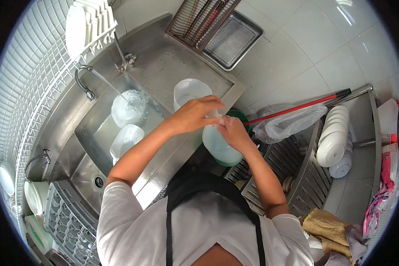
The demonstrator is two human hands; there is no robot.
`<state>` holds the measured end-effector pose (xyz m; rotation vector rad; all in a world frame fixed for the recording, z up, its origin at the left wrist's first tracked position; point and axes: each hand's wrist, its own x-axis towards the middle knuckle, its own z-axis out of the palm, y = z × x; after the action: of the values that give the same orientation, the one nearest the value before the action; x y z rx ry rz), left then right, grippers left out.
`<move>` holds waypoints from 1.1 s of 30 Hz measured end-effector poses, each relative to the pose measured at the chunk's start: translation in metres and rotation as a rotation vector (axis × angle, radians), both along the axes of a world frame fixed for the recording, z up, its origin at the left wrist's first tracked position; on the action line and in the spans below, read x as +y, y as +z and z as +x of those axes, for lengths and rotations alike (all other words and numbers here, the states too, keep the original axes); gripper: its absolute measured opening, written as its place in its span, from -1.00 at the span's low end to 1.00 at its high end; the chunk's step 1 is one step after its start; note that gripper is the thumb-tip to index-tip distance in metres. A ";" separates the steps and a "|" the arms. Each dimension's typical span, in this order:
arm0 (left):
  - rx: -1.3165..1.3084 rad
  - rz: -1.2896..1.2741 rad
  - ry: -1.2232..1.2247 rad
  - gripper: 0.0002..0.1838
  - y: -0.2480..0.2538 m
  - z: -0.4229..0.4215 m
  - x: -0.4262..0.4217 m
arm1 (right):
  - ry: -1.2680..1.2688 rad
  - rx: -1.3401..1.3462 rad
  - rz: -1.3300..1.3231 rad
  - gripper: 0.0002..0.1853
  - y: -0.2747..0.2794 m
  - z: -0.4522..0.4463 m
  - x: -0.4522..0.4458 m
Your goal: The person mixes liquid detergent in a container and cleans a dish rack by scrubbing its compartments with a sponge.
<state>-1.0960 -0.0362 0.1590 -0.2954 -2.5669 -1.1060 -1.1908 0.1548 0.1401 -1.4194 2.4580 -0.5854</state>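
My left hand reaches over the sink's right edge, its thumb and fingers apart in a curve. A pale, wet-looking thing shows between them, too small to name. Touching it from the other side, my right hand has its fingers closed together; what they grip is mostly hidden. Just below both hands is a whitish translucent tub, set in or against a green bucket. Behind my left hand, a white bowl stands on the steel drainboard.
Tap water runs into a white container in the filled sink basin. Another white container sits nearer me. A red-handled pole crosses above a plastic bag. Stacked plates stand on the right; a grey rack is lower left.
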 end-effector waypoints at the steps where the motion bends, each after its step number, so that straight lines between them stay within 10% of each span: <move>1: 0.133 0.145 -0.097 -0.67 -0.004 0.002 -0.005 | -0.005 0.007 -0.004 -0.54 -0.003 -0.003 0.000; 7: -0.113 0.128 -0.135 -0.71 -0.013 0.000 -0.034 | 0.085 0.036 -0.033 -0.52 0.015 0.000 -0.014; 13: -0.024 -0.105 0.499 -0.64 -0.016 -0.014 -0.031 | 0.033 0.089 0.088 -0.44 0.005 -0.011 -0.019; 33: -0.081 0.866 0.870 -0.67 -0.157 0.067 -0.053 | 0.059 0.242 0.810 -0.46 0.025 -0.058 -0.110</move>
<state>-1.0290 -0.0894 0.0017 0.9675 -1.6625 -1.6446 -1.2483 0.0445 0.1655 -1.2336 2.3554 0.5805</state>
